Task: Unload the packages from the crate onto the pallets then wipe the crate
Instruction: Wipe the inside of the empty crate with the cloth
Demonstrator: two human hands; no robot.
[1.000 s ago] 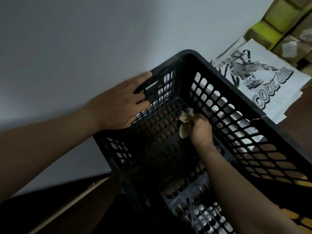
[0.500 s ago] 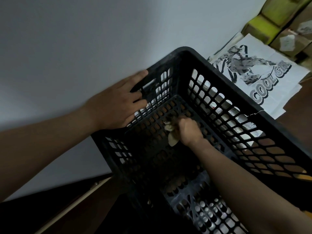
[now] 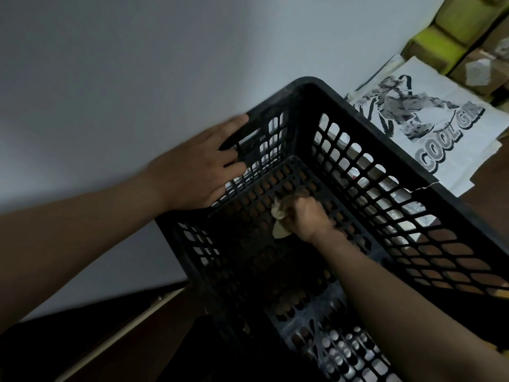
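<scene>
A black slotted plastic crate point(image 3: 300, 86) fills the middle of the view, tilted toward me with nothing but my hand and a cloth inside it. My left hand point(image 3: 198, 172) lies flat with straight fingers on the crate's left wall by the handle slot. My right hand point(image 3: 305, 216) reaches deep inside and grips a small crumpled beige cloth point(image 3: 278, 224), pressed against the perforated bottom panel near its far left part.
A white printed bag point(image 3: 429, 125) lies on the brown floor to the right of the crate. Yellow-green and brown cardboard boxes point(image 3: 451, 31) are stacked at the top right. A pale wall rises on the left, with a dark strip of floor and trim below it.
My right hand has dragged the cloth from near the crate's far right wall leftward and toward me across the bottom panel. My left hand stays on the left wall.
</scene>
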